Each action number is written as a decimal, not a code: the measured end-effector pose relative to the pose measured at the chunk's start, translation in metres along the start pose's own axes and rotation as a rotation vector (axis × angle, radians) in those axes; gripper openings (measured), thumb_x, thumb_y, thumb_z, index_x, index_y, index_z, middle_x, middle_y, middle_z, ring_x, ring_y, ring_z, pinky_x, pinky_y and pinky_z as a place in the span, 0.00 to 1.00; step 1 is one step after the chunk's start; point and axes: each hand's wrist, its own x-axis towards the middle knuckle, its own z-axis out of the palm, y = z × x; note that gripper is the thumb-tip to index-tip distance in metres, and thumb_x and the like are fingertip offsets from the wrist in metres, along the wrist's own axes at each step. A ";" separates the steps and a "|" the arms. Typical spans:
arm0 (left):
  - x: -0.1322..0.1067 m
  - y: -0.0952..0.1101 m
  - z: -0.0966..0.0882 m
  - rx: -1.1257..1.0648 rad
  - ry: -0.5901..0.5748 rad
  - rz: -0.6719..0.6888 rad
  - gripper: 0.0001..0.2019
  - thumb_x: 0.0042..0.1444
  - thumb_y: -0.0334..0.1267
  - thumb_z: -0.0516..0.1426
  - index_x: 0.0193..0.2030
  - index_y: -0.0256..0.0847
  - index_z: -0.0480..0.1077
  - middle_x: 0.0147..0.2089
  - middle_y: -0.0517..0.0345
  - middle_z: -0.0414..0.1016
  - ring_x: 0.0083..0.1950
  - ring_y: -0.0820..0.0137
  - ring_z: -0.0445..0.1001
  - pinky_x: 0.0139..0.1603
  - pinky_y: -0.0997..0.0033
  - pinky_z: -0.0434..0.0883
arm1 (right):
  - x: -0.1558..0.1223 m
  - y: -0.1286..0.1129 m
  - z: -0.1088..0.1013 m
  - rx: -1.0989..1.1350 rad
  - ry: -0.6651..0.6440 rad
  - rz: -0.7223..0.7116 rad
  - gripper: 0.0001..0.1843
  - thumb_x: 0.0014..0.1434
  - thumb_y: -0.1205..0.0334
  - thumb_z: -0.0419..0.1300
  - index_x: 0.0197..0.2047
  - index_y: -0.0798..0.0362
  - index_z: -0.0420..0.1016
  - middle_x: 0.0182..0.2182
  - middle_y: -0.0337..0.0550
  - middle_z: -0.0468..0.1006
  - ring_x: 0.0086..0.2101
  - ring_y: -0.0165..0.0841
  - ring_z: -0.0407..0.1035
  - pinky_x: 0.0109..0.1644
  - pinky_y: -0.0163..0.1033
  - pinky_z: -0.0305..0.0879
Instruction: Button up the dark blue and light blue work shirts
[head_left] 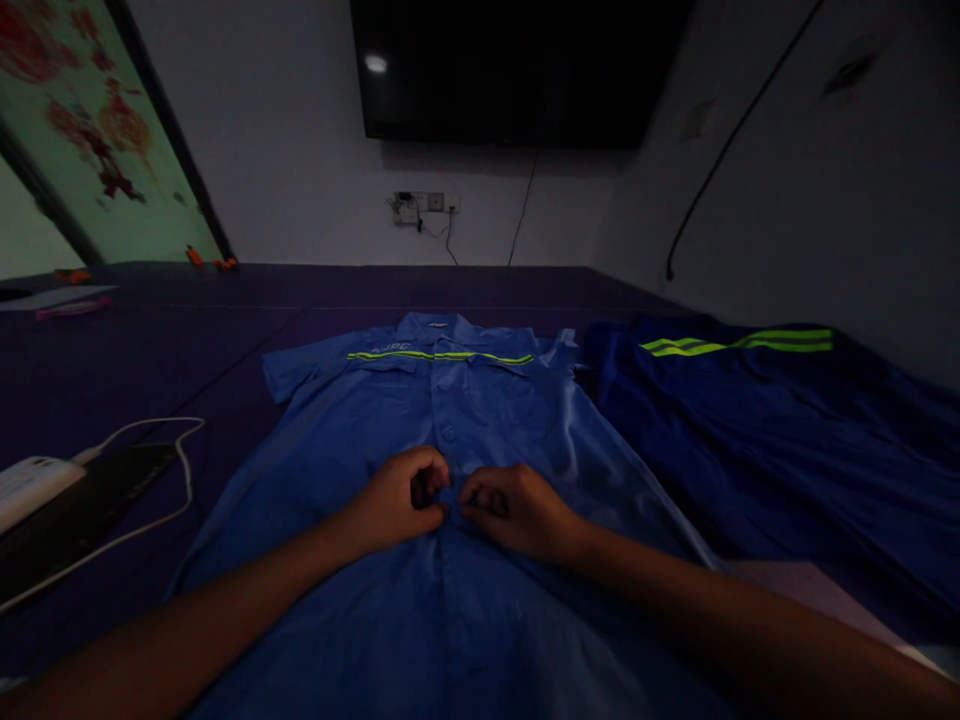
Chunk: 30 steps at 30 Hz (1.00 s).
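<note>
A blue short-sleeved work shirt point(375, 420) lies spread out face up, its collar at the far end. Yellow-green stripes run across its chest, above the pocket flaps. My left hand point(405, 495) is curled at the front button strip, thumb and fingers drawn together on the cloth. Facing it from the other side of the strip, my right hand point(517, 508) is also closed on the fabric. A small gap separates the fingertips of both hands. A button point(448, 434) shows just above them; whatever lies under the fingertips is too dark to make out.
Darker blue clothing point(720, 430) with yellow-green bands lies to the right. On the left are a white plug-like block point(37, 485), a flat black object point(97, 530) and a white cable point(187, 470). A television point(517, 70) hangs on the wall ahead.
</note>
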 end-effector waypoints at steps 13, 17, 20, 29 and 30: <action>0.001 0.002 -0.002 -0.098 -0.067 -0.067 0.05 0.39 0.29 0.56 0.25 0.36 0.62 0.22 0.67 0.59 0.24 0.80 0.58 0.24 0.81 0.56 | 0.001 0.002 0.000 -0.025 -0.008 -0.012 0.03 0.48 0.66 0.59 0.30 0.52 0.72 0.17 0.32 0.69 0.18 0.22 0.61 0.21 0.27 0.51; 0.002 -0.002 -0.002 -0.121 -0.110 -0.068 0.05 0.39 0.29 0.56 0.24 0.36 0.62 0.21 0.67 0.59 0.23 0.80 0.58 0.23 0.81 0.55 | 0.001 0.001 0.001 -0.034 0.006 0.005 0.03 0.48 0.67 0.59 0.29 0.52 0.73 0.18 0.32 0.70 0.18 0.22 0.62 0.22 0.28 0.52; 0.002 -0.004 -0.002 -0.112 -0.136 -0.078 0.04 0.38 0.27 0.55 0.24 0.36 0.63 0.20 0.67 0.60 0.23 0.80 0.58 0.23 0.81 0.55 | 0.001 -0.001 0.001 -0.020 0.005 0.027 0.04 0.47 0.68 0.59 0.28 0.52 0.74 0.18 0.32 0.71 0.18 0.22 0.62 0.22 0.28 0.53; 0.003 -0.003 -0.003 -0.115 -0.163 -0.100 0.07 0.39 0.27 0.54 0.29 0.36 0.69 0.19 0.68 0.58 0.21 0.81 0.56 0.22 0.81 0.53 | 0.002 0.000 0.000 0.020 -0.033 0.053 0.06 0.45 0.70 0.58 0.28 0.52 0.74 0.18 0.33 0.71 0.19 0.22 0.62 0.22 0.27 0.53; 0.003 -0.003 -0.003 -0.107 -0.163 -0.100 0.07 0.40 0.27 0.54 0.29 0.35 0.70 0.19 0.68 0.58 0.21 0.81 0.56 0.22 0.80 0.53 | 0.002 0.001 0.000 0.019 -0.033 0.054 0.06 0.45 0.70 0.58 0.28 0.53 0.74 0.18 0.33 0.71 0.19 0.22 0.62 0.22 0.27 0.53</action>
